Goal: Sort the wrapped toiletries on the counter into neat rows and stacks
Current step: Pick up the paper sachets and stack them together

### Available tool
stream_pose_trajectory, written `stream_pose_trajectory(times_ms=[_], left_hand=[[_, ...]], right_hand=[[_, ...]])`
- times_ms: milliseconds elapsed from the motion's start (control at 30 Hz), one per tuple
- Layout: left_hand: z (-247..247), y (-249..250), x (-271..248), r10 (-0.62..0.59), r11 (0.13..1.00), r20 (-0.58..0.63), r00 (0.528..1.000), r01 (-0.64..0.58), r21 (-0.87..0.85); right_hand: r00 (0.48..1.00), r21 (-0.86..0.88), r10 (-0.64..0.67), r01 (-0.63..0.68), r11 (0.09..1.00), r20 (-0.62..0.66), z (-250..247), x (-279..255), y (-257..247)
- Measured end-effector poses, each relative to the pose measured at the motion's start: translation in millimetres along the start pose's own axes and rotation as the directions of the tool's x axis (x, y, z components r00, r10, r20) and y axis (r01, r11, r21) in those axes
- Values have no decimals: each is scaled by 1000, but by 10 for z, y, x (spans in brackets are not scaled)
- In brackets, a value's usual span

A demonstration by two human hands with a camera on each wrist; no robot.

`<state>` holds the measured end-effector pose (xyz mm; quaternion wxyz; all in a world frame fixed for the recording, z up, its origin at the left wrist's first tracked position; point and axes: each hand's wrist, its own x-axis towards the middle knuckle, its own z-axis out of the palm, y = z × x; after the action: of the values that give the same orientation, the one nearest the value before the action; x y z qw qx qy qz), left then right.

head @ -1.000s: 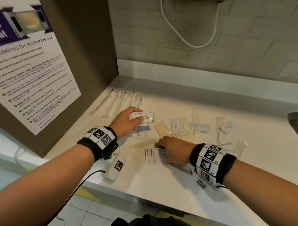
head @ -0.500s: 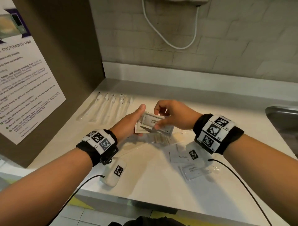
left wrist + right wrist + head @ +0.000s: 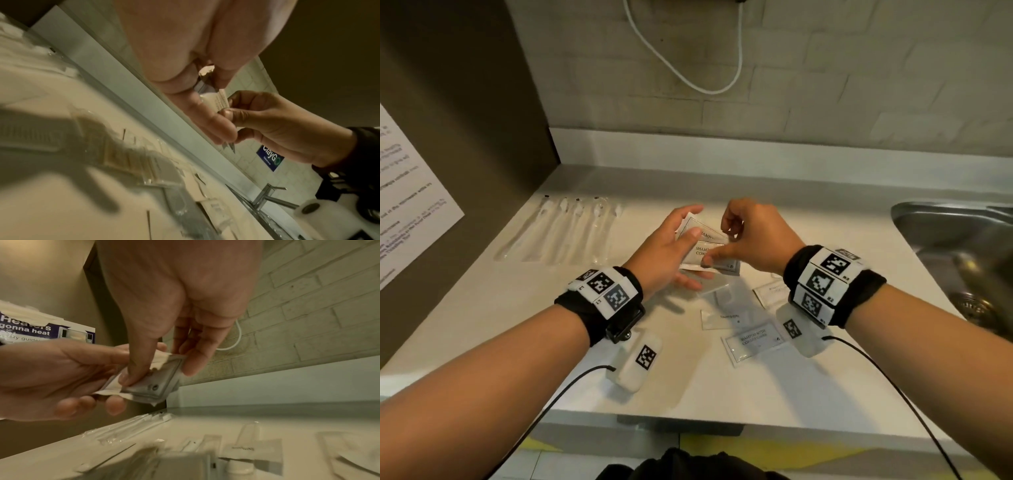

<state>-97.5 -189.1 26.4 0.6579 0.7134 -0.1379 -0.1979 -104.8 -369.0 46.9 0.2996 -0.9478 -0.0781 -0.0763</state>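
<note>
My right thumb (image 3: 128, 376) presses down on the top sachet of a small stack of shampoo sachets (image 3: 714, 255), with my right fingers curled round the far edge, so my right hand (image 3: 751, 236) pinches that sachet. My left hand (image 3: 666, 253) cradles the stack from beneath, thumb laid across the top and fingers bent under it, clamped on the stack. Both hands hold the stack in the air above the middle of the counter (image 3: 688, 383), clear of the surface. Directly below them, toward the front edge, more flat packets lie loose: one shampoo sachet (image 3: 755, 342) nearest the front, a clear packet (image 3: 727, 317) just behind it, and another sachet (image 3: 772, 291) partly hidden by my right wrist. Toward the back left corner, a row of long wrapped toothbrushes (image 3: 561, 231) lies side by side, parallel, beside the brown side panel carrying a printed notice (image 3: 410, 212). At the right edge of the counter the steel sink (image 3: 962, 246) begins. A white cable (image 3: 688, 68) loops down the brick wall behind.
</note>
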Motion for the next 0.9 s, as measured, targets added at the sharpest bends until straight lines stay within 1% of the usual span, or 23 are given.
stream_pose_trajectory(times_ms=[200, 300, 367, 433, 467, 500, 567, 600, 633, 700, 767, 833, 900], left_hand=[[266, -148, -17, -30, 999, 29, 999, 29, 14], [344, -195, -59, -57, 995, -10, 998, 57, 79], [359, -193, -72, -53, 992, -53, 997, 58, 113], [345, -187, -69, -39, 993, -104, 994, 50, 103], [332, -180, -61, -34, 994, -123, 992, 46, 95], [317, -175, -47, -35, 995, -140, 990, 48, 90], [294, -153, -17, -46, 996, -180, 983, 59, 70], [287, -144, 6, -47, 996, -201, 979, 61, 63], [286, -133, 28, -42, 997, -217, 975, 57, 61], [311, -109, 61, -14, 998, -226, 974, 29, 63], [348, -89, 74, -5, 999, -210, 978, 14, 42], [380, -82, 71, -12, 1000, -199, 980, 16, 17], [391, -97, 67, -13, 1000, -211, 977, 17, 14]], right_hand=[[997, 9, -27, 26, 1000, 69, -50, -257, 208], [993, 20, -19, 16, 1000, 114, -62, -415, 322], [995, 22, 12, -15, 1000, 104, -59, -518, 414], [991, 4, 45, -46, 999, 129, -42, -630, 505], [982, -7, 49, -48, 999, 183, -20, -685, 549], [963, -18, 44, -41, 999, 266, 11, -739, 590], [887, -74, 17, 19, 997, 462, 89, -838, 643], [847, -117, -1, 75, 990, 532, 131, -875, 653], [819, -155, -18, 130, 979, 574, 170, -895, 657], [800, -190, -34, 182, 965, 598, 215, -886, 642], [792, -197, -16, 172, 965, 611, 220, -833, 606], [788, -171, 4, 129, 977, 616, 217, -791, 583], [777, -191, 4, 149, 970, 630, 207, -762, 581]])
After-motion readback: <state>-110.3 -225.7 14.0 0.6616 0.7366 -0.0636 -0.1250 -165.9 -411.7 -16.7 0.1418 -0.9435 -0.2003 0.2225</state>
